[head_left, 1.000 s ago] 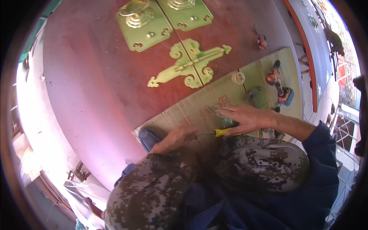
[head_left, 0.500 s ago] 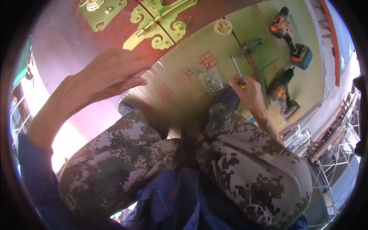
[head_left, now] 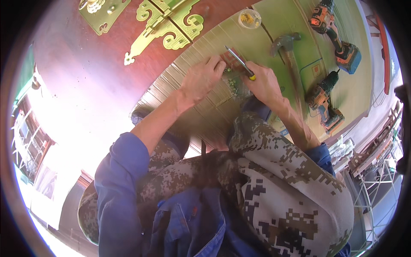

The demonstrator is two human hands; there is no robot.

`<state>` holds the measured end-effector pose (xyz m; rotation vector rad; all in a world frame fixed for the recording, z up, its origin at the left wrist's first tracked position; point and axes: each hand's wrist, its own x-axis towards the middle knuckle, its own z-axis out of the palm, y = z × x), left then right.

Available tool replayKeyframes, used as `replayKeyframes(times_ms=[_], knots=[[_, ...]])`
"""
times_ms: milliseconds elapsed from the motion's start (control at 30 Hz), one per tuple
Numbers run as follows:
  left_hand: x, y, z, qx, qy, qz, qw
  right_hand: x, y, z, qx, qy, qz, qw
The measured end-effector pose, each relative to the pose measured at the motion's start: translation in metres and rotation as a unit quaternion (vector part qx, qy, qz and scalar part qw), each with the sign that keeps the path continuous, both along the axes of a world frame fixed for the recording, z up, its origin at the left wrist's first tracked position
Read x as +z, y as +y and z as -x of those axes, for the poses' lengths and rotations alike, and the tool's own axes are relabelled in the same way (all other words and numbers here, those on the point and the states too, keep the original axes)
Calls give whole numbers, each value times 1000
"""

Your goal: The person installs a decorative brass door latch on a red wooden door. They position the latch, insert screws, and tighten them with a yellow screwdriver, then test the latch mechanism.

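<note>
My right hand (head_left: 266,85) is closed around a screwdriver (head_left: 239,61), whose thin metal shaft points up and to the left; a bit of yellow shows at its handle. Over the cardboard, my left hand (head_left: 202,78) is closed with its fingertips pressed together, and whatever they hold is hidden. Between the two hands lies a clear plastic bag of small screws (head_left: 233,88), partly covered by my right hand. Brass ornamental latch plates (head_left: 165,26) sit on a dark red panel (head_left: 102,55) to the far left of my hands.
Cardboard (head_left: 201,113) lies under my hands. On it are a round tub with yellow bits (head_left: 249,18), a hammer (head_left: 292,60) and two orange-black cordless drills (head_left: 336,36) at the right. Another brass plate (head_left: 104,15) is at the upper left. My camouflage-clad knees (head_left: 274,150) flank the near side.
My left hand has come from above the red panel rightward to the cardboard beside the bag, its fingers closing. My right hand has shifted slightly left and up with the screwdriver, tilting it further left.
</note>
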<state>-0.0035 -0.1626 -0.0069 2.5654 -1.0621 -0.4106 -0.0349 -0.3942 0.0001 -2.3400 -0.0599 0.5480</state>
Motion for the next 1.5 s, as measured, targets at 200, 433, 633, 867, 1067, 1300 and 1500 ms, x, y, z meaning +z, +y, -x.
replayKeyframes(times_ms=[200,433,633,867,1067,1300,1500], knots=[[0,0,4,-8,-23,-2,1000,26,-17,-12,0,-15,57,998],[0,-9,7,-17,-70,-23,997,21,-23,23,-8,-214,213,953],[-6,-12,0,-23,-53,-43,997,24,7,27,15,-140,61,988],[-12,-7,3,-3,-69,-7,998,-1,9,17,57,-173,43,982],[-11,-3,-2,-15,-49,-24,998,9,4,25,53,-158,-6,986],[-17,7,-11,34,55,40,997,10,-2,31,56,-196,-6,979],[-11,13,-23,109,161,168,966,29,2,36,-44,-89,-70,993]])
